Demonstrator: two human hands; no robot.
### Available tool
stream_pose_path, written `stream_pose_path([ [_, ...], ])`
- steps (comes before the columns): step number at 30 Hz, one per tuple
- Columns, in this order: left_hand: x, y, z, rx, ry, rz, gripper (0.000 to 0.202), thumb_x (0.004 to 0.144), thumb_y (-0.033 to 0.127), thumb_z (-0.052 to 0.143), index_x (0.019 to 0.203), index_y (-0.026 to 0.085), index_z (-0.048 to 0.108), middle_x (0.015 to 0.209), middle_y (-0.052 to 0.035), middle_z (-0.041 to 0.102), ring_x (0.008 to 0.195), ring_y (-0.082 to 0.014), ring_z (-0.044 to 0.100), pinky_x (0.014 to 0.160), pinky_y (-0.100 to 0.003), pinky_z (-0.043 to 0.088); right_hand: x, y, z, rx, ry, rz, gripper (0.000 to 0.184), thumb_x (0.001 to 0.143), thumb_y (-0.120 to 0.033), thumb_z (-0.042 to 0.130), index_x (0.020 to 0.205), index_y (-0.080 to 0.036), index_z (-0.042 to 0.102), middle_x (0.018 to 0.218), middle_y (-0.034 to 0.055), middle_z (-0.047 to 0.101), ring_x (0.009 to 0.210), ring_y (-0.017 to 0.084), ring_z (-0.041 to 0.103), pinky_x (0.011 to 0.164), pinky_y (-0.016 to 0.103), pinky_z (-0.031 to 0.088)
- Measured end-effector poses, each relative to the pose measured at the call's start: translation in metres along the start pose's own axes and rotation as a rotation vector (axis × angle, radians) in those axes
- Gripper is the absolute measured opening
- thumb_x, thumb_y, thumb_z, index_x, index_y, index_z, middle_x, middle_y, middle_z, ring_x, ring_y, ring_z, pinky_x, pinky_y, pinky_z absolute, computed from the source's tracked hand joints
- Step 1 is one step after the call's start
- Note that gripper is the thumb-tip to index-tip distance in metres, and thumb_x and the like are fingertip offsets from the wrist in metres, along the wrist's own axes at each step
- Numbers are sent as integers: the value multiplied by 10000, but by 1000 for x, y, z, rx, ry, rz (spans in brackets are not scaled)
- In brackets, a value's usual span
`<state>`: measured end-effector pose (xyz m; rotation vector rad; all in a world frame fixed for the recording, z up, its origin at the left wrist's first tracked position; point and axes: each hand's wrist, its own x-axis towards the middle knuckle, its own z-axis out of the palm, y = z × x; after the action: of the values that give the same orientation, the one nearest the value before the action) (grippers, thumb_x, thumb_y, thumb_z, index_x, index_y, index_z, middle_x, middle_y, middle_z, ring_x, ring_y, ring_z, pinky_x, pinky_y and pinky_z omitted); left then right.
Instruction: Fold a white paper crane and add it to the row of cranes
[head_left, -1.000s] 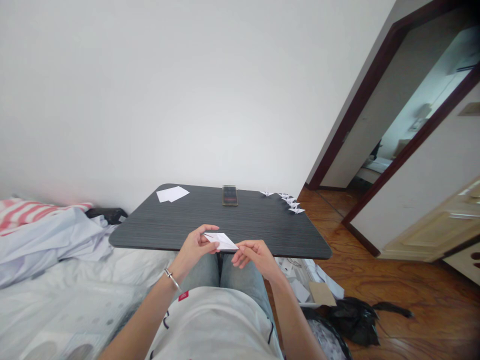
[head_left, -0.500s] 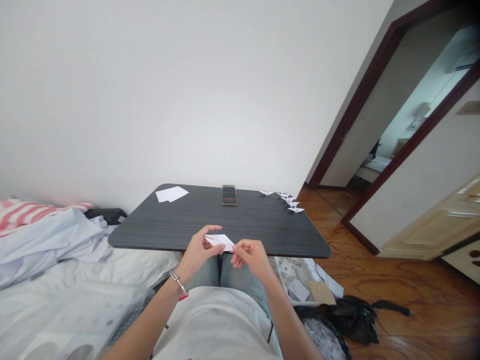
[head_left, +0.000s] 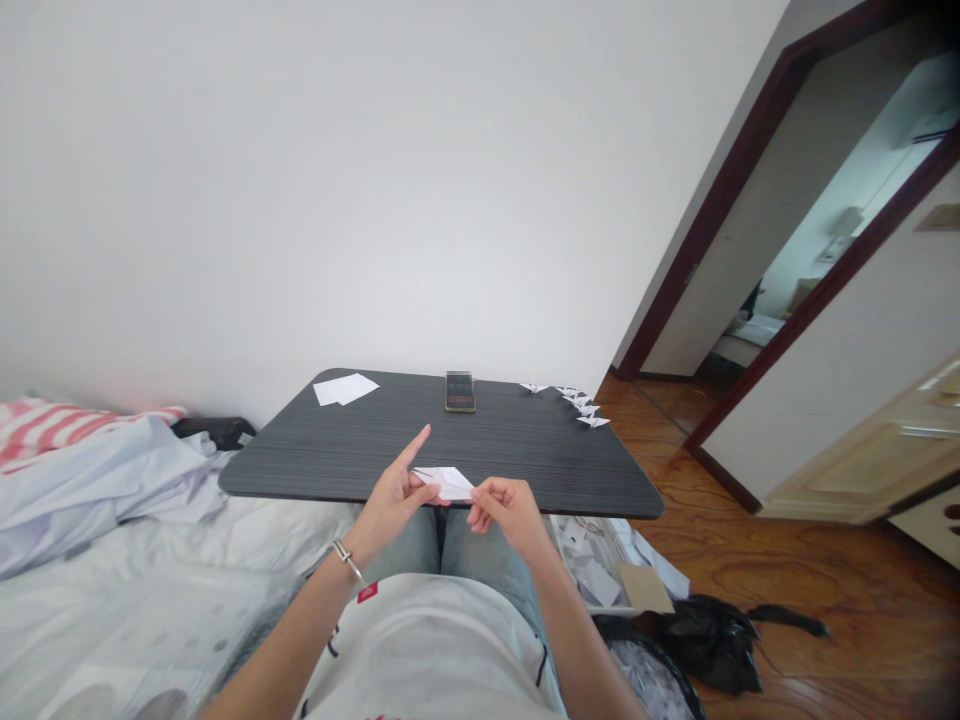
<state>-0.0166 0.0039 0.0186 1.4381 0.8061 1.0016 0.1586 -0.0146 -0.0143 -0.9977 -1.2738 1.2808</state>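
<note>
A small piece of folded white paper (head_left: 448, 482) is held between my two hands just above the near edge of the dark table (head_left: 337, 455). My left hand (head_left: 396, 497) grips its left end between the thumb and the lower fingers, while the index finger points up and away. On the right end, my right hand (head_left: 504, 503) pinches the paper between thumb and curled fingers. Several white paper cranes (head_left: 581, 402) stand in a row at the table's far right, with another paper crane (head_left: 533, 388) a little to their left.
White paper sheets (head_left: 345, 388) lie at the table's far left. A phone (head_left: 460, 391) rests near the wall. Right of my legs are a box of papers (head_left: 600, 580) and a black bag (head_left: 709, 635). Bedding (head_left: 135, 480) lies to the left.
My left index finger has lifted off and now points upward. The folded paper has shifted slightly right, still in both hands.
</note>
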Motion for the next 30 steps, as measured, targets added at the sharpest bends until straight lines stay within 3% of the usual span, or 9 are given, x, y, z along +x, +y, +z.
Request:
stream_pose_path([
  [10, -1, -4, -5, -50, -77, 32, 811, 782, 179, 501, 1346, 243, -79, 612, 44, 624, 711, -138, 639, 805, -345, 450, 1, 0, 0, 33, 11, 15, 275, 682, -380, 612, 579, -127, 583, 479, 10, 628, 371, 89, 546, 382, 178, 427],
  [15, 0, -8, -10, -120, -143, 40, 823, 779, 187, 508, 1342, 261, -88, 759, 2, 632, 757, -133, 612, 788, -328, 442, 2, 2, -1, 41, 23, 1, 254, 693, -361, 608, 599, -126, 591, 482, 6, 628, 376, 85, 550, 385, 171, 432],
  [17, 1, -10, -11, -109, -133, 33, 826, 746, 197, 553, 1350, 260, -7, 862, -28, 620, 763, -132, 594, 732, -287, 452, 3, 2, -2, 37, 33, -11, 245, 688, -355, 615, 602, -126, 596, 480, 3, 625, 377, 84, 548, 387, 171, 437],
  [19, 3, -11, -12, -46, -87, 18, 746, 709, 225, 598, 1328, 233, 183, 923, -50, 597, 733, -128, 575, 632, -233, 451, 3, 2, -1, 26, 45, -30, 225, 683, -340, 623, 615, -126, 605, 490, 3, 628, 388, 83, 550, 395, 172, 444],
  [23, 5, -12, -10, 127, 31, -37, 429, 678, 310, 622, 1060, 133, 540, 723, -25, 591, 573, -101, 515, 445, -169, 360, 2, 3, 1, 23, 68, -65, 169, 687, -302, 628, 664, -135, 619, 531, 9, 648, 423, 87, 568, 408, 170, 453],
  [26, 6, -12, -8, 166, 58, -43, 306, 674, 336, 617, 884, 114, 610, 592, -3, 568, 523, -100, 485, 417, -170, 327, 2, 5, 3, 31, 72, -76, 149, 682, -287, 633, 694, -139, 622, 554, 17, 660, 442, 97, 583, 409, 176, 459],
  [30, 6, -12, -5, 133, 69, 7, 216, 676, 306, 620, 769, 111, 624, 676, -28, 600, 563, -104, 500, 466, -184, 374, 3, 7, 3, 57, 97, -84, 144, 669, -273, 647, 722, -140, 632, 583, 26, 669, 469, 104, 597, 415, 177, 462],
])
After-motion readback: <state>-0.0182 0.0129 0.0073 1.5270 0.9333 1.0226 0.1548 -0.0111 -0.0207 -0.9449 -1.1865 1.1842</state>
